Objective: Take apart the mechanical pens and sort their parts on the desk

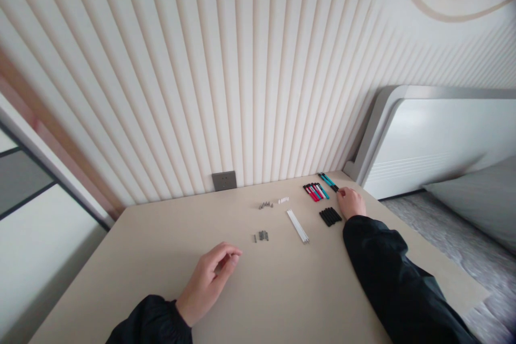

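My right hand (351, 202) is at the table's far right, its fingers closed at the black end of a teal-and-black pen (328, 181). Fingers partly cover that end, and at least one similar pen lies alongside. Close by are a row of red, white and teal pen barrels (316, 192) and several black tubes (330, 216). My left hand (209, 277) rests near the front, loosely curled, thumb and index tips slightly apart with nothing visible between them. Beyond it lie small grey springs (263, 235). White refills (298, 226) lie farther right.
Grey cone-shaped tips (266, 205) and small white-pink pieces (283, 200) sit in rows toward the back of the beige table (169, 236). A ribbed wall with a dark socket (224, 180) rises behind. A bed with a grey pillow (479, 201) adjoins on the right.
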